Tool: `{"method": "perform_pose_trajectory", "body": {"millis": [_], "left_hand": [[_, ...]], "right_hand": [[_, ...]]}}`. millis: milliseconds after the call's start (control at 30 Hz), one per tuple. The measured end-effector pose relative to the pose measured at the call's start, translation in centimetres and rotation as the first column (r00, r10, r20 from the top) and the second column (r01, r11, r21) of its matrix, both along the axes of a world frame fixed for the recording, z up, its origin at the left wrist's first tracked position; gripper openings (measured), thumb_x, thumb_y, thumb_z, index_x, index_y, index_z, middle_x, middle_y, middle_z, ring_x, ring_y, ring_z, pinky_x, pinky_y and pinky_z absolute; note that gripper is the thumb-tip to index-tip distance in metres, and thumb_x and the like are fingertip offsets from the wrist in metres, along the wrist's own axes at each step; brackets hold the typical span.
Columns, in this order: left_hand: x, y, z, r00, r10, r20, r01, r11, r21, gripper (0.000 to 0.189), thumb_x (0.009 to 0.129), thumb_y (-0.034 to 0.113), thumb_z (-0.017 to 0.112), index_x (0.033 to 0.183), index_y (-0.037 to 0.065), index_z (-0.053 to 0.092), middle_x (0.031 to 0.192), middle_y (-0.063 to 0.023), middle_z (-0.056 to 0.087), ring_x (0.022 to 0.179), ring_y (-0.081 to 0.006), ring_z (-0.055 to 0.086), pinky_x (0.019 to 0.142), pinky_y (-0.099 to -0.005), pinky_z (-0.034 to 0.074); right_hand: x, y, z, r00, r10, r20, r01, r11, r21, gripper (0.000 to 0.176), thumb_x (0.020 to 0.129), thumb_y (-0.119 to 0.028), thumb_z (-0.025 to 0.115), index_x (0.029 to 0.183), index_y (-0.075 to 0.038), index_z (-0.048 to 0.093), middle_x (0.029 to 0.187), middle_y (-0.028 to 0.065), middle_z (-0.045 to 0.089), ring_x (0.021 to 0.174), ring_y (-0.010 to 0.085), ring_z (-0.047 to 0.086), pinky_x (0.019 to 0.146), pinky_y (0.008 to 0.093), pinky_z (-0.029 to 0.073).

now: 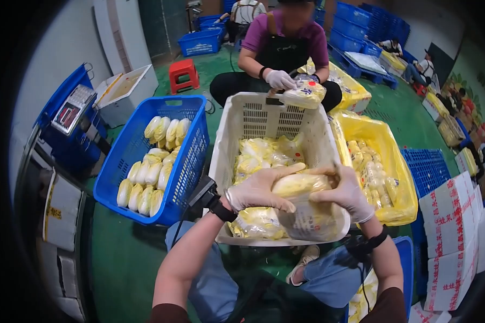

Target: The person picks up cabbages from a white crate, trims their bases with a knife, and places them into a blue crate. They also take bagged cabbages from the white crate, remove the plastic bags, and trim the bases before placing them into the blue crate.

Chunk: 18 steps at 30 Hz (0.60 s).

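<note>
The left grip [260, 189] and right grip [350, 195] are clamping a bagged cabbage pack [310, 216] from opposite sides, holding it above the near end of the white crate [319, 134], where other bagged packs [256, 163] are lying. Spreading the fingers wide is probably sharing the load well; gentle, even pressure should be sparing the leaves and plastic.

Veg packing rm, napa cabbage. Directly under grip on bagged napa [307, 216]: white plastic crate [317, 126] w/ more bagged heads [261, 153]. Left of grip: blue crate [198, 153] w/ rows of napa [145, 180], farther left digital scale [70, 116]. Right: yellow-lined box [404, 185], printed cartons [447, 229]. Beyond: gloved, aproned co-worker [283, 51], stacked blue crates [352, 26]. Green floor [118, 258] all round.
</note>
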<state>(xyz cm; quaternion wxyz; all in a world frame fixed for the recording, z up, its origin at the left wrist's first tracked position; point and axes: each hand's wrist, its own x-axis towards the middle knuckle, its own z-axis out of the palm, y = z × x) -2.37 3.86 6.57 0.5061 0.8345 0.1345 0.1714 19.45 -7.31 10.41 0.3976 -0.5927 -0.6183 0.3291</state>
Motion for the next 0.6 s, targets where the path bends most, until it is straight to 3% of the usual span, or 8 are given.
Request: {"method": "perform_pose_trajectory", "body": {"millis": [133, 233, 300, 367, 433, 500, 567, 600], "left_hand": [[-2.3, -0.6, 1.3, 0.983, -0.038, -0.182, 0.069, 0.984, 0.167, 0.1, 0.056, 0.032, 0.082, 0.142, 0.006, 0.036, 0.127, -0.0212, 0.055, 0.114, -0.0288, 0.056, 0.097, -0.0329, 0.043], [-3.2, -0.3, -0.5, 0.939, 0.293, -0.178, -0.252, 0.941, 0.225, 0.1, 0.057, 0.031, 0.08, 0.142, 0.006, 0.035, 0.124, -0.022, 0.056, 0.11, -0.0326, 0.058, 0.094, -0.0342, 0.045], [-3.3, 1.5, -3.4, 0.898, 0.44, 0.019, -0.428, 0.862, 0.272, 0.085, 0.056, 0.029, 0.08, 0.132, 0.005, 0.049, 0.112, -0.018, 0.064, 0.101, -0.0278, 0.063, 0.088, -0.0337, 0.049], [-3.7, 3.3, -4.2, 0.779, 0.627, -0.003, -0.624, 0.774, -0.105, 0.061, 0.059, 0.023, 0.081, 0.113, 0.002, 0.062, 0.1, -0.0111, 0.068, 0.089, -0.0192, 0.066, 0.08, -0.0315, 0.052], [-4.3, 3.5, -1.8, 0.723, 0.685, 0.092, -0.59, 0.681, -0.435, 0.039, 0.064, 0.013, 0.079, 0.099, 0.001, 0.067, 0.092, -0.0052, 0.069, 0.082, -0.0119, 0.064, 0.075, -0.028, 0.054], [-4.0, 4.1, -1.5, 0.645, 0.753, 0.13, -0.444, 0.508, -0.738, 0.035, 0.068, 0.001, 0.075, 0.101, -0.001, 0.064, 0.095, -0.0098, 0.068, 0.079, -0.0189, 0.067, 0.072, -0.0317, 0.057], [-3.7, 4.4, -1.4, 0.593, 0.792, 0.143, -0.403, 0.446, -0.8, 0.034, 0.069, -0.003, 0.073, 0.102, -0.002, 0.063, 0.095, -0.0102, 0.068, 0.079, -0.0201, 0.067, 0.071, -0.034, 0.058], [-3.4, 4.2, -1.5, 0.597, 0.791, 0.134, -0.408, 0.444, -0.798, 0.034, 0.069, -0.003, 0.073, 0.102, -0.002, 0.063, 0.095, -0.0102, 0.068, 0.079, -0.0201, 0.067, 0.071, -0.034, 0.058]], "right_hand": [[-4.6, 2.0, -3.3, 0.974, 0.138, 0.18, -0.172, 0.966, 0.192, 0.052, 0.06, -0.029, 0.083, 0.103, -0.004, 0.069, 0.092, 0.0067, 0.067, 0.077, 0.0143, 0.059, 0.071, 0.0273, 0.047], [-6.1, 3.0, -4.1, 0.991, 0.135, 0.017, -0.136, 0.99, 0.032, 0.049, 0.066, -0.026, 0.081, 0.107, -0.004, 0.067, 0.093, 0.005, 0.067, 0.078, 0.0132, 0.059, 0.072, 0.0276, 0.047], [-7.2, 3.5, -4.0, 0.913, -0.111, -0.393, 0.131, 0.991, 0.024, 0.047, 0.074, -0.022, 0.075, 0.115, -0.004, 0.062, 0.096, 0.0039, 0.066, 0.081, 0.0116, 0.058, 0.076, 0.0279, 0.047], [-6.3, 4.6, -6.3, 0.944, -0.155, -0.29, 0.235, 0.935, 0.267, 0.034, 0.086, -0.017, 0.063, 0.116, -0.002, 0.059, 0.096, 0.0036, 0.064, 0.084, 0.0117, 0.056, 0.081, 0.029, 0.046], [-5.6, 4.5, -7.9, 0.91, -0.288, -0.298, 0.384, 0.857, 0.344, 0.024, 0.092, -0.016, 0.052, 0.11, -0.001, 0.058, 0.093, 0.0026, 0.062, 0.086, 0.0133, 0.055, 0.082, 0.0295, 0.045], [-5.8, 3.5, -8.4, 0.909, -0.33, -0.253, 0.407, 0.829, 0.383, 0.021, 0.096, -0.017, 0.046, 0.1, -0.002, 0.06, 0.085, 0.0055, 0.06, 0.082, 0.0172, 0.056, 0.078, 0.031, 0.046], [-5.0, 2.5, -8.9, 0.945, -0.319, 0.07, 0.278, 0.898, 0.341, 0.021, 0.096, -0.019, 0.047, 0.097, -0.002, 0.061, 0.085, 0.0123, 0.059, 0.076, 0.0221, 0.058, 0.071, 0.0334, 0.047], [-5.2, 2.4, -9.5, 0.945, -0.326, -0.032, 0.323, 0.907, 0.27, 0.023, 0.095, -0.021, 0.049, 0.09, -0.003, 0.063, 0.076, 0.0158, 0.059, 0.067, 0.028, 0.06, 0.064, 0.0373, 0.047]]}}
